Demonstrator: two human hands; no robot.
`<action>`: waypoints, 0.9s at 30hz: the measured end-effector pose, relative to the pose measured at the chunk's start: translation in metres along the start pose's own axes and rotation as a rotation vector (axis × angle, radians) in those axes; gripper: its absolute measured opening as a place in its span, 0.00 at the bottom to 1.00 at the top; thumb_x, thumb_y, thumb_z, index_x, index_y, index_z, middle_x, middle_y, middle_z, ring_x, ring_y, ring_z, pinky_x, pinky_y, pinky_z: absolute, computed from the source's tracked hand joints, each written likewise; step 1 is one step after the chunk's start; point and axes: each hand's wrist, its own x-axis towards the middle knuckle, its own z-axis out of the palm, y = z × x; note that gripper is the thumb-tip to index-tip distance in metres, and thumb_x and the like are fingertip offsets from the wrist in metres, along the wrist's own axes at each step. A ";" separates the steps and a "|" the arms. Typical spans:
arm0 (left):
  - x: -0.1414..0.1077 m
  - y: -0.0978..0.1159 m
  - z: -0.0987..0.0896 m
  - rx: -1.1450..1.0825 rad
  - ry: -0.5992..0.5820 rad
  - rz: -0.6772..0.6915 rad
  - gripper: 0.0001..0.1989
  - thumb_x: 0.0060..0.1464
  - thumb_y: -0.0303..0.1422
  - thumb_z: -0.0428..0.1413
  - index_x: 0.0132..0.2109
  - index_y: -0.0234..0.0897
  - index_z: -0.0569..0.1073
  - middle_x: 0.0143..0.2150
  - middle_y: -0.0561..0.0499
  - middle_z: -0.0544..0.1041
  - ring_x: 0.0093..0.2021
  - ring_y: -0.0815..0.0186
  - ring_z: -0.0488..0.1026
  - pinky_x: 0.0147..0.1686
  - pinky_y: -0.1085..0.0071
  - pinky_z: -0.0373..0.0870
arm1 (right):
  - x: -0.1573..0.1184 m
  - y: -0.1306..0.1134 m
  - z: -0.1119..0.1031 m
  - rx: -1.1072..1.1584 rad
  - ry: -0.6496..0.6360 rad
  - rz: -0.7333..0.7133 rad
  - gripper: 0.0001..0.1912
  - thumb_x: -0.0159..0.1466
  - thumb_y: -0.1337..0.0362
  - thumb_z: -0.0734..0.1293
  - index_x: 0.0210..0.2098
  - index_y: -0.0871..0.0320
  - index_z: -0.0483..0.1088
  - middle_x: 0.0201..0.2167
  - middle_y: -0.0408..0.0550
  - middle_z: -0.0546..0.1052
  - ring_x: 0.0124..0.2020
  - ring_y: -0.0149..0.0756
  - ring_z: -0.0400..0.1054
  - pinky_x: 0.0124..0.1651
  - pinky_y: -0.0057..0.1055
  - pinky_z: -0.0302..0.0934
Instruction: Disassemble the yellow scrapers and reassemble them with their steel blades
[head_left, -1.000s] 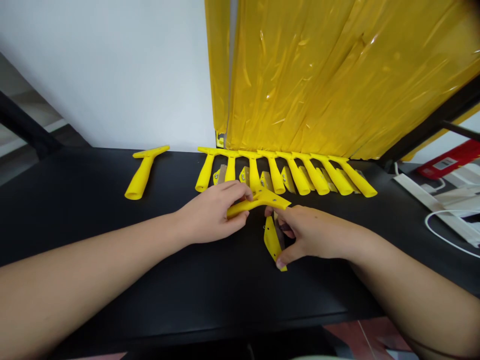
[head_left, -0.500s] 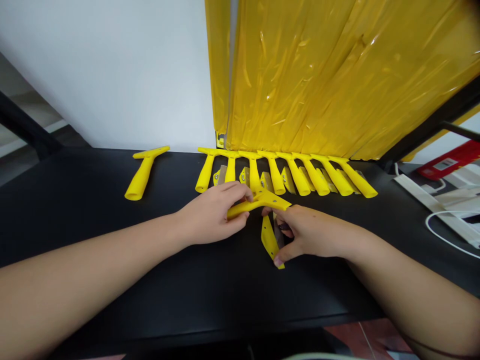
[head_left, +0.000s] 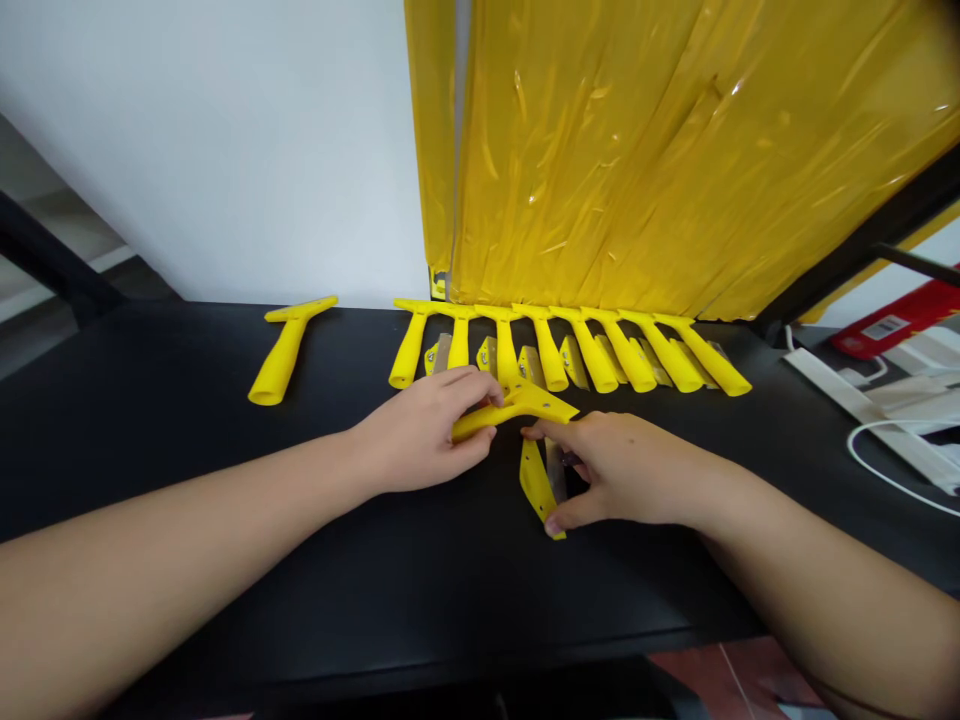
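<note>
My left hand [head_left: 439, 430] is closed round the grip of a yellow plastic scraper handle [head_left: 536, 401], whose wide head points right, above the black table. Just to the right, my right hand [head_left: 600, 465] pinches a yellow plate [head_left: 537, 480] between thumb and fingers, below the handle's head. The plate has small holes, and a grey metal blade [head_left: 556, 468] shows behind it, partly hidden by my fingers. Beyond my hands lies a row of several yellow scraper handles [head_left: 596, 350], with yellow plates and metal blades [head_left: 574, 362] between them.
One separate yellow handle [head_left: 281, 355] lies at the left on the black table [head_left: 360, 590]. Behind stand a white panel [head_left: 247, 150] and a yellow plastic-wrapped panel [head_left: 600, 150]. At the right are a white power strip [head_left: 870, 420], a cable and a red box [head_left: 892, 325].
My right hand has shifted very slightly down with the plate, and its fingers have moved a little on it. My left hand keeps its hold on the handle. The view has shifted slightly.
</note>
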 end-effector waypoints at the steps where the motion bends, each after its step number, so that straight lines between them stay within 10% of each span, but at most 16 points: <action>1: 0.000 0.000 0.000 -0.001 0.001 -0.001 0.06 0.63 0.31 0.55 0.47 0.40 0.69 0.46 0.50 0.76 0.43 0.63 0.75 0.47 0.65 0.72 | 0.000 0.000 0.000 -0.001 0.001 -0.005 0.54 0.51 0.42 0.79 0.72 0.53 0.64 0.34 0.48 0.79 0.30 0.40 0.71 0.33 0.31 0.58; 18: -0.003 -0.001 -0.001 0.046 -0.008 -0.007 0.09 0.63 0.32 0.55 0.50 0.40 0.71 0.44 0.49 0.76 0.40 0.63 0.75 0.42 0.64 0.74 | 0.003 0.001 0.003 0.168 0.070 -0.182 0.39 0.52 0.47 0.80 0.60 0.54 0.73 0.27 0.40 0.75 0.24 0.33 0.66 0.27 0.29 0.53; 27: -0.006 0.002 -0.002 0.091 -0.015 0.021 0.10 0.65 0.33 0.54 0.52 0.39 0.70 0.48 0.46 0.76 0.45 0.60 0.77 0.44 0.63 0.76 | 0.011 0.033 -0.009 0.309 0.213 -0.148 0.10 0.65 0.62 0.70 0.46 0.55 0.76 0.37 0.46 0.80 0.34 0.36 0.72 0.38 0.34 0.64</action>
